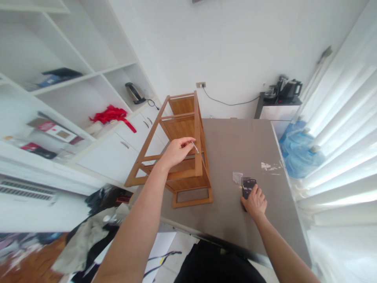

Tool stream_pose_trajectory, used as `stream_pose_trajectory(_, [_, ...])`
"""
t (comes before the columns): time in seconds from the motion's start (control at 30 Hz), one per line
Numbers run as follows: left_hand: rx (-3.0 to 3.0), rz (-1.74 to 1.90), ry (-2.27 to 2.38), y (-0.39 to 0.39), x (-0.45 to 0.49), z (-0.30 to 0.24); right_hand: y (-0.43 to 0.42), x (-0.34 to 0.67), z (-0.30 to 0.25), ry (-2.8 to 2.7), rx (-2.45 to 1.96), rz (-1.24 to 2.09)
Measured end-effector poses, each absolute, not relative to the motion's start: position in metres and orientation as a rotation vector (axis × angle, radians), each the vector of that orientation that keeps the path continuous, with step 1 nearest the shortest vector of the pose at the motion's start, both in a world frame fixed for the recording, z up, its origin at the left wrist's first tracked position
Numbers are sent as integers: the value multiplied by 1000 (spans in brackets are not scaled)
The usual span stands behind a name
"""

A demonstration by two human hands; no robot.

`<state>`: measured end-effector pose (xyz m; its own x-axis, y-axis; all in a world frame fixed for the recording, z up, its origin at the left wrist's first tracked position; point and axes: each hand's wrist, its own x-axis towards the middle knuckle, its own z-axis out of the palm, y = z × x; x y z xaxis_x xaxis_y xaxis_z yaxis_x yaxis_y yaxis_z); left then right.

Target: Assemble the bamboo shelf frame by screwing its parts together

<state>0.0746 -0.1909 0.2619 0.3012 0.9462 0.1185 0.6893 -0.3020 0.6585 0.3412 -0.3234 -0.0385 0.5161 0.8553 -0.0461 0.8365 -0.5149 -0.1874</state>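
Note:
My left hand [178, 151] pinches a hex key [195, 147], a thin silver rod, against the top rail of a wooden rack [198, 165]. The rack has slim rails and slatted or panelled shelves, and stands on the left part of the grey-brown table [235, 145]. On the table to the right, my right hand [255, 201] grips the lower part of a black phone [248, 186]. Its screen shows a timer with the digits 00:10. Beside the phone's upper left edge lies a small clear plastic bag [237, 178].
Blue water jugs [303, 153] stand by the curtain, right of the table. A small cabinet [277, 111] with kettles is at the back right. White shelves [97, 74] line the left wall. Clothes and bags [91, 232] are piled at lower left.

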Motion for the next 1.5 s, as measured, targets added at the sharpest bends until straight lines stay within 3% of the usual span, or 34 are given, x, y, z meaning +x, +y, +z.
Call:
stream_pose_trajectory(0.4, [2031,665,1428,-191,70,265,-336,443,-35,-1489,-2768,269])
stream_pose_trajectory(0.5, [2009,616,1396,-189,67,273,-310,434,16,-1811,-2494,232])
stream_pose_trajectory(0.77, [1975,455,1227,-185,54,291,-232,295,250,-2458,-1039,-178])
stream_pose_trajectory(0.97, [2068,422,1077,-178,44,292,-212,246,301,-2914,-634,-475])
stream_pose_trajectory(1.23, [2189,466,1201,-186,31,287,-207,226,318,-3067,-591,-563])
stream_pose_trajectory(1.5, [2318,639,1332,-226,18,284,-213,213,333,-2991,-1153,-99])
